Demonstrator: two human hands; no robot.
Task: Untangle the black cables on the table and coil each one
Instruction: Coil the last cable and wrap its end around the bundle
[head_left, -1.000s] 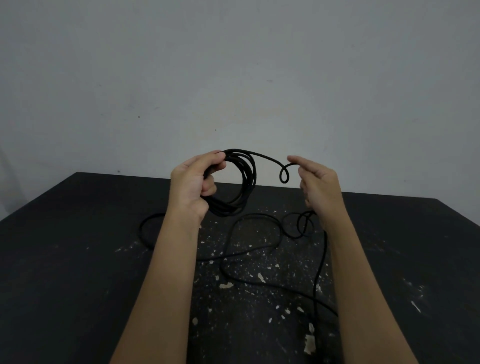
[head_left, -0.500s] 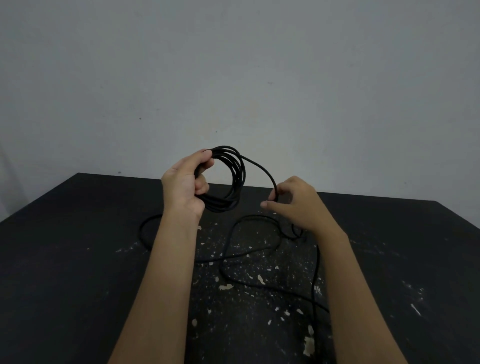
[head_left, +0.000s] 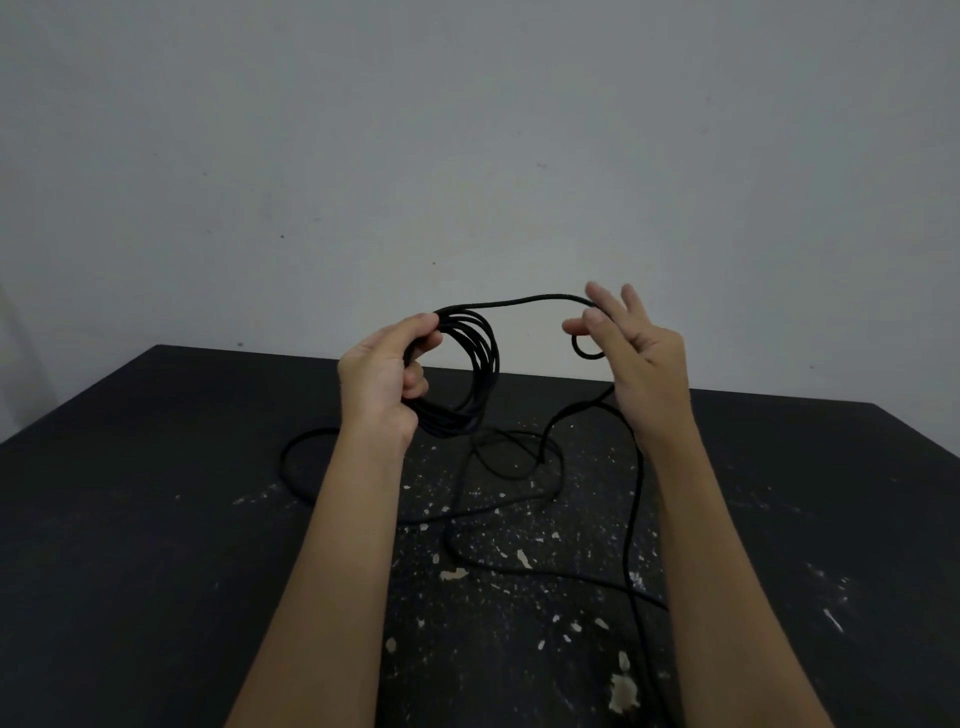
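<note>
Cable (head_left: 483, 364) partly behind left forearm (head_left: 343, 519)

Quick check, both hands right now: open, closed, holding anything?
Left hand: closed round the coil of black cable.
Right hand: thumb and forefinger pinch the loose strand coming off the coil; other fingers spread.

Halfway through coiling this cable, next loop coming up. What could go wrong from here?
The small twisted loop at the right hand may get wound into the coiled bundle of black cable as a kink. The loose black cable crossing itself on the paint-flecked black table could tighten into a knot as slack is pulled. The grip of the left hand holds the bundle at one side only, so turns might slip.
</note>
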